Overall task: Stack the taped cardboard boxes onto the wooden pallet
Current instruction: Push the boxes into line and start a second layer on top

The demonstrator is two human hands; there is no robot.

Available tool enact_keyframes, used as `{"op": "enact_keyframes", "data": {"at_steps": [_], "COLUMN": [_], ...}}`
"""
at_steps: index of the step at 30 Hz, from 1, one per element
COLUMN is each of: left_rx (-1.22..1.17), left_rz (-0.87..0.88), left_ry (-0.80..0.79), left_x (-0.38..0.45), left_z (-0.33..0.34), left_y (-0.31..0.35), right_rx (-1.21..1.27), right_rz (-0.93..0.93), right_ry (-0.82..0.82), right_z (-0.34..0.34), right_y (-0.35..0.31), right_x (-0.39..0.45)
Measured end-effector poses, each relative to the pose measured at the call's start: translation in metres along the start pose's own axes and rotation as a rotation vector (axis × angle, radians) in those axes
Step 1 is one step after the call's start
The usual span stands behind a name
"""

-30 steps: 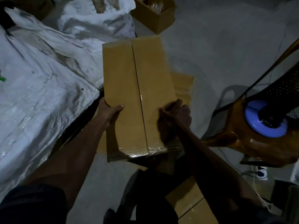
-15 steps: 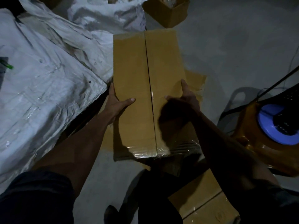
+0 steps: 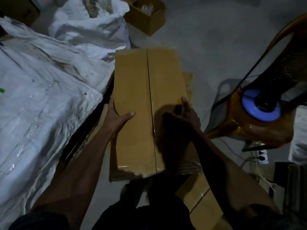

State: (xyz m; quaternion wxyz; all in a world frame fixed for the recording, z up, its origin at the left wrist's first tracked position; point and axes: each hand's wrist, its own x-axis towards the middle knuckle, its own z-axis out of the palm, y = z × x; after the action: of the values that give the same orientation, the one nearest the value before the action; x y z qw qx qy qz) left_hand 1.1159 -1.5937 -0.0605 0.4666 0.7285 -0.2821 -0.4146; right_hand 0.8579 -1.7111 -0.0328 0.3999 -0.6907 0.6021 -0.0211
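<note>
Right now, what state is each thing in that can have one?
Long cardboard box: flaps shut, seam taped, held at both sides.
Left hand: grips the box's left edge, thumb on top.
Right hand: grips the box's right edge.
Small box: open-topped, on the floor.

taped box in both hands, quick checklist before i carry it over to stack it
1. Left hand holds the left edge of the taped box, thumb on top: ok.
2. Right hand grips the right edge: ok.
3. Tape along the centre seam looks intact: ok.
4. Wooden pallet in sight: not ok.
5. Second box by the feet, chair close on the right: not ok.
6. Box underside: cannot tell.
</note>
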Motion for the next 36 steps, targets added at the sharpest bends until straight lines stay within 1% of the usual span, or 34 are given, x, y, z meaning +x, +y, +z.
{"op": "enact_keyframes", "data": {"at_steps": [2, 8, 11, 15, 19, 23, 26, 29, 32, 34, 36], "left_rx": [0.027, 0.116, 0.177, 0.226, 0.243, 0.264, 0.313, 0.378, 0.391, 0.383, 0.385], "left_rz": [0.009, 0.038, 0.067, 0.077, 0.105, 0.132, 0.194, 0.258, 0.334, 0.364, 0.381], "left_ry": [-0.026, -0.190, -0.281, -0.482, -0.661, -0.792, -0.868, -0.936, -1.072, -1.178, -1.247], "left_x": [-0.007, -0.017, -0.020, -0.025, -0.041, -0.058, -0.078, -0.105, -0.136, -0.162, -0.187], "left_z": [-0.001, -0.014, -0.024, -0.045, -0.054, -0.045, -0.032, -0.019, -0.006, 0.000, 0.007], "left_y": [0.004, 0.011, 0.017, 0.027, 0.032, 0.036, 0.035, 0.030, 0.023, 0.017, 0.008], "right_rx": [0.029, 0.101, 0.148, 0.296, 0.356, 0.407, 0.412, 0.471, 0.545, 0.586, 0.606], "right_rz": [0.037, 0.116, 0.214, 0.316, 0.401, 0.511, 0.608, 0.693, 0.760, 0.820, 0.877], "right_ry": [0.055, 0.208, 0.295, 0.463, 0.618, 0.732, 0.805, 0.866, 0.914, 0.963, 1.003], "right_z": [-0.002, 0.013, 0.032, 0.069, 0.096, 0.118, 0.132, 0.150, 0.170, 0.186, 0.204], "right_y": [-0.001, 0.001, -0.004, -0.019, -0.030, -0.038, -0.039, -0.032, -0.023, -0.018, -0.014], "right_x": [-0.018, -0.082, -0.115, -0.170, -0.222, -0.274, -0.312, -0.350, -0.389, -0.418, -0.447]}}
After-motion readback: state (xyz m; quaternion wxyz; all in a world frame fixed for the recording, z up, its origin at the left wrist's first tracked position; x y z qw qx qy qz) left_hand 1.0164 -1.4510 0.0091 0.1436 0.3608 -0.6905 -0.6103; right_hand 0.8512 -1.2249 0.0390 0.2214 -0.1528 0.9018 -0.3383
